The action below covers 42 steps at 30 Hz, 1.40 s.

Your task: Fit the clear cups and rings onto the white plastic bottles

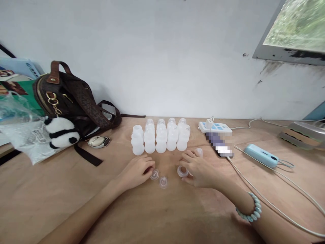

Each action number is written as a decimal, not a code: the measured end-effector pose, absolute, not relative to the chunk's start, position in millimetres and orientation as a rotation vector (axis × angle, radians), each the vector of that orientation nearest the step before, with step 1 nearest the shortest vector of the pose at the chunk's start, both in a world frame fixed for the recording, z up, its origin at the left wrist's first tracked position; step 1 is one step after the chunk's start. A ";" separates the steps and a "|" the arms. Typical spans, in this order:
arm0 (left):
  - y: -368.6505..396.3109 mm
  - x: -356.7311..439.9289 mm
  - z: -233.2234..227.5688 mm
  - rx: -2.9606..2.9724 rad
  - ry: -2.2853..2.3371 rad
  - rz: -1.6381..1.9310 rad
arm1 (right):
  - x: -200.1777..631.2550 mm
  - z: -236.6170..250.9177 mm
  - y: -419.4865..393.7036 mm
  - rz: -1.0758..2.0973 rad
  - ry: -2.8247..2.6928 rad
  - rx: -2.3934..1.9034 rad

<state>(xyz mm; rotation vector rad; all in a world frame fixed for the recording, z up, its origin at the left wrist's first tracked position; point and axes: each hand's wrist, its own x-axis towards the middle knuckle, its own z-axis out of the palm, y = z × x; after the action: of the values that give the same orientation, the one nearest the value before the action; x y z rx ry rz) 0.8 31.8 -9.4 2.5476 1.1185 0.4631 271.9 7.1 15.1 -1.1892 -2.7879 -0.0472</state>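
My left hand (139, 170) rests on the table with its fingers curled, thumb and fingertips at the rim of a clear bottle nipple (154, 175). Another clear nipple (163, 182) lies just to its right, apart from both hands. Between the thumb and fingers of my right hand (199, 170) is a translucent bottle collar ring (182, 171). A clear dome cap (199, 152) sits behind that hand, partly hidden by it. Beyond the hands stand several frosted white baby bottles in two rows; the front left bottle (137, 140) is uncapped, and others carry clear caps (160, 124).
On the left are a brown backpack (73, 98) with a panda plush (61, 133), a plastic bag (27, 135) and an earphone case (98, 142). Rightward lie a power strip (215, 127), a phone (219, 145), a blue device (261, 156) and white cables (254, 188). A wall stands behind.
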 end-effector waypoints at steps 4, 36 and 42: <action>32.5 -0.8 -6.7 2.731 1.094 0.409 | 270.3 17.4 7.7 -0.077 -2.735 -1.191; 12.9 6.6 9.8 2.289 0.768 0.282 | 226.8 -18.2 -19.2 0.120 -2.595 -0.765; 10.9 7.6 17.3 2.244 0.745 0.261 | 227.3 -23.3 -19.0 0.087 -2.483 -0.696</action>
<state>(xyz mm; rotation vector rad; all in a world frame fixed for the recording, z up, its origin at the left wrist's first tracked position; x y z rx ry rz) 7.6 10.9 17.3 2.2444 0.7446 0.2613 227.3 -19.0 -23.3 -0.6958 -2.4827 0.0866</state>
